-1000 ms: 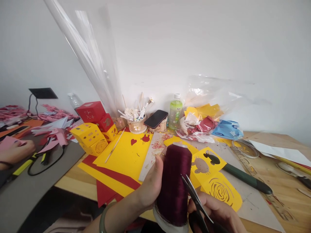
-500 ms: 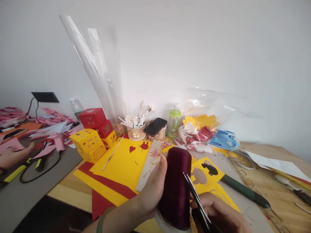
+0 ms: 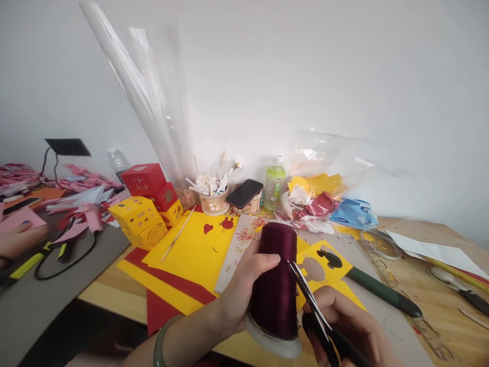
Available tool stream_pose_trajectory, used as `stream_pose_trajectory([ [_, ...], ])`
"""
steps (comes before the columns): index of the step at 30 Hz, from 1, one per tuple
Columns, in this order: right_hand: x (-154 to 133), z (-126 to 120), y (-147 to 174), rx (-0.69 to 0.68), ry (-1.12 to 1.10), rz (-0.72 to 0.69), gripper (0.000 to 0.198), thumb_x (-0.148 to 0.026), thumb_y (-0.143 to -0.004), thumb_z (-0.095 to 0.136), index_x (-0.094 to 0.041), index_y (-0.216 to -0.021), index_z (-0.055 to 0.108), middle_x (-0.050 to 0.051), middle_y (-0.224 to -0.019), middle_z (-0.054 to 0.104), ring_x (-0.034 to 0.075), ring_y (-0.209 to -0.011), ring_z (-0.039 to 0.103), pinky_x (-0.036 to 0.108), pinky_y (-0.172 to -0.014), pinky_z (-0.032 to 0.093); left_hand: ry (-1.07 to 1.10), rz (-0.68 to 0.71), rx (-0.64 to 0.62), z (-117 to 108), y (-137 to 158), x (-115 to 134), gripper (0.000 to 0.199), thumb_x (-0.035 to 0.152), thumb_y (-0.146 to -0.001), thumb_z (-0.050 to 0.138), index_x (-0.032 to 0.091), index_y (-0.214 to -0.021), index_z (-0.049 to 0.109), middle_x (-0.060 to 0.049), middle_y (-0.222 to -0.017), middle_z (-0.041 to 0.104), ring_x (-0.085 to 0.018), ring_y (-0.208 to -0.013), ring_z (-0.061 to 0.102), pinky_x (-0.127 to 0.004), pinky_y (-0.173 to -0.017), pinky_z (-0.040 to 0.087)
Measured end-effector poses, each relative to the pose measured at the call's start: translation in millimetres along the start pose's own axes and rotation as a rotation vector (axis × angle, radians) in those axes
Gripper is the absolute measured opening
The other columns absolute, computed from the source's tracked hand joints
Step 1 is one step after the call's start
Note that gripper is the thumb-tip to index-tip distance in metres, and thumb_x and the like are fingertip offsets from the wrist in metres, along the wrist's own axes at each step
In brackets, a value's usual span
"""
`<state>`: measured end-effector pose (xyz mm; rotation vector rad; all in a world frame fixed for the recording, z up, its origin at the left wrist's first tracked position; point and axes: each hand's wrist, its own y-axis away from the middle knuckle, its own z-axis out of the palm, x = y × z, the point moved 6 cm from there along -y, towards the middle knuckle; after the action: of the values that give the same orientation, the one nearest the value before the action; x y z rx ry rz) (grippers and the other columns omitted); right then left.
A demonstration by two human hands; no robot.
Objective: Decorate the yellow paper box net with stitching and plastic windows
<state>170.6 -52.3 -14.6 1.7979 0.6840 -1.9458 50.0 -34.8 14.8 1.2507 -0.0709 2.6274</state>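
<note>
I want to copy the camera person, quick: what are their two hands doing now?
Left hand: closed, holding the dark purple thread spool.
Right hand: closed, holding the scissors.

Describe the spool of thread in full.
The spool of thread is large, wound with glossy dark purple thread, and has a wide whitish base that looks like plastic. Some strands look loose near the base. It is held roughly upright, base down, in front of the table. The left hand grips its side, thumb across the front. The tips of the scissors in the right hand are at its front; contact is unclear.
</note>
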Motion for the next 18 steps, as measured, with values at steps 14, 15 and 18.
stream_pose_trajectory([
  [14,0,-1,-1,-0.016,0.041,-0.047,0.05,-0.068,-0.064,0.06,-0.022,-0.081,0.049,-0.002,-0.058,0.05,0.009,-0.048,0.038,0.021,-0.046,0.029,-0.172,0.048,0.01,9,2,3,0.018,0.028,-0.08,0.051,0.017,-0.095,0.049,0.002,-0.071,0.054,-0.009,-0.061,0.05,-0.021,-0.059,0.041],
  [15,-1,-1,-2,0.002,0.053,-0.057,0.049,-0.067,-0.065,0.059,-0.022,-0.08,0.048,-0.002,-0.057,0.05,0.01,-0.048,0.038,0.021,-0.046,0.03,-0.176,0.053,0.002,9,2,3,0.018,0.028,-0.081,0.051,0.017,-0.096,0.049,0.002,-0.071,0.054,-0.009,-0.061,0.05,-0.021,-0.059,0.041],
  [18,-5,-2,-3,0.044,0.064,-0.094,0.046,-0.065,-0.068,0.058,-0.023,-0.082,0.048,-0.002,-0.056,0.048,0.01,-0.047,0.038,0.022,-0.044,0.028,-0.168,0.068,-0.004,10,0,3,0.018,0.03,-0.083,0.051,0.018,-0.096,0.05,0.002,-0.073,0.055,-0.009,-0.063,0.051,-0.021,-0.06,0.041],
])
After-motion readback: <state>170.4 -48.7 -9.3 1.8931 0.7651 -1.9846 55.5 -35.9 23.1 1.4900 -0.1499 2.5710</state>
